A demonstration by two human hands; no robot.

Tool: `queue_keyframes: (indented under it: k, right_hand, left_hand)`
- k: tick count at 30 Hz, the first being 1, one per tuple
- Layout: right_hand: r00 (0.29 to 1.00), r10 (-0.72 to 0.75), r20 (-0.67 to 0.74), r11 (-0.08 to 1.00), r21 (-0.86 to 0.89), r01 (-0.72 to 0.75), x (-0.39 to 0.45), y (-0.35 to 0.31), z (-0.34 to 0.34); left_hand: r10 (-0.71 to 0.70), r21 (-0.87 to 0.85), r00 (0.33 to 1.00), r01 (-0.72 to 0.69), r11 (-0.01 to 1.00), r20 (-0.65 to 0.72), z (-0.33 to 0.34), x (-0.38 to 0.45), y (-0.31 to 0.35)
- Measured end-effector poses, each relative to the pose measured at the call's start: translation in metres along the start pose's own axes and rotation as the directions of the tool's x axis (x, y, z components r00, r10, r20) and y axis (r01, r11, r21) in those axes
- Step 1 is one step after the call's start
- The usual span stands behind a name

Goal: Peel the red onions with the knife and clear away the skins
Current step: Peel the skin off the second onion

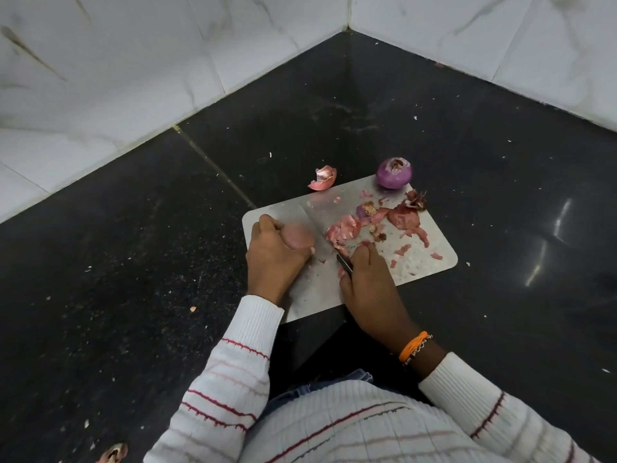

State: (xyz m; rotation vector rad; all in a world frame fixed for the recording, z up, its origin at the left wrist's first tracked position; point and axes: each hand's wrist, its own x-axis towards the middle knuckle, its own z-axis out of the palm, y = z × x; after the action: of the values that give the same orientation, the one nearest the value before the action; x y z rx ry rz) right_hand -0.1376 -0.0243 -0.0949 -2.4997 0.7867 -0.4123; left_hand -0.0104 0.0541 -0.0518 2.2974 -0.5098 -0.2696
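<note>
Left hand [277, 252] grips blurred onion [297, 236]; right hand [364, 279] grips knife [344, 263]. Risk: blade near left thumb, skins [344, 228] scattering off board [424, 259].

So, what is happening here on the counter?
A person is peeling red onions on a metal cutting board. The left hand grips an onion, and the right hand holds a knife. Skins lie on the board. A peeled onion sits at its far corner.

One head-worn wide-angle view looks steeply down and forward at the dark tabletop [434, 135], close above, wall corner at 12 o'clock
</note>
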Motion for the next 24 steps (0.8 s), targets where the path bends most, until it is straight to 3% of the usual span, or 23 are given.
queue_keyframes:
  k: [3,10,16,20,24]
  right_hand:
    - [0.999,0.034,0.036,0.998,-0.060,-0.032,0.004,0.006,-0.004]
    - [0.985,0.155,-0.077,0.988,0.001,-0.155,0.030,0.038,-0.034]
    - [0.996,0.062,-0.067,0.997,0.056,-0.058,0.016,0.022,-0.033]
    - [0.999,0.042,0.021,0.971,0.236,-0.046,0.010,0.001,-0.035]
    - [1.000,-0.013,0.004,0.949,0.315,0.011,0.009,-0.009,-0.031]
  left_hand:
    - [0.023,-0.003,1.000,-0.023,1.000,0.006,0.002,-0.002,0.000]
    - [0.044,0.008,0.998,-0.044,0.999,0.045,0.004,0.002,0.000]
    - [0.127,0.048,0.989,-0.131,0.990,0.081,0.006,0.003,0.002]
    - [0.161,0.005,0.984,-0.162,0.987,0.077,0.012,0.003,0.004]
    - [0.153,-0.021,0.984,-0.152,0.988,0.091,0.021,0.001,0.012]
